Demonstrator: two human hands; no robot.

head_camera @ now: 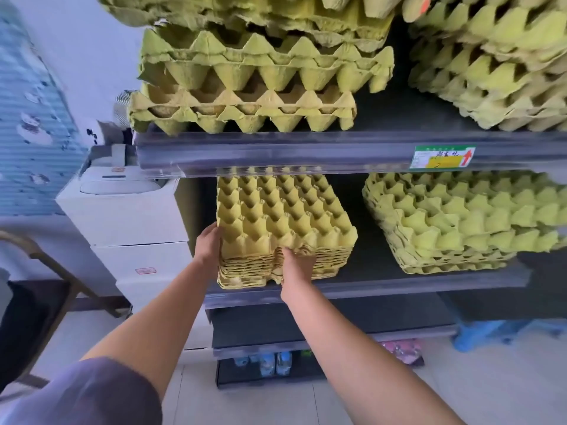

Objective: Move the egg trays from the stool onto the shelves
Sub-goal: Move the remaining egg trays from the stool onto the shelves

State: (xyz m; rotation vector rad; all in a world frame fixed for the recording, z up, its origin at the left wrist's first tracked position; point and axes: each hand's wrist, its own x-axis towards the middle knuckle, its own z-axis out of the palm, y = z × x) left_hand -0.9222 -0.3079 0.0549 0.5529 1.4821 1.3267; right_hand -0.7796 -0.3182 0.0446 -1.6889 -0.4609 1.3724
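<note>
**Stack** of yellow pulp egg trays, cups up. Rests on the middle shelf, left part. Near edge level with or just over the shelf lip, far end tucked under the upper shelf. Sits slightly askew, near-left corner furthest out. Judged set down but not yet pushed home.

**Left hand**: palm laid against the stack's left side at the near corner. Fingertips hidden by the trays; curled or straight, cannot tell. Probably placed there to steer and square that side.

**Right hand**: at the near face, fingers bent into the tray edges, thumb out of sight. Grips the layers, likely to stop them sliding apart during the push inward.

**Second stack**: same shelf, right, well apart from the first. Turned at an angle, greener in tone.

**Upper shelf:** carries two taller piles, the left pile and the right pile, both with uneven layers. Bears a price label with a red arrow on the front rail.

**Lower shelf**: dark, below the hands. Bottles beneath it, near the floor.

**White boxes**: left of the shelving, just beside it.

**Blue plastic piece**: low right, on the floor. Possibly the stool; too cut off to tell.
</note>
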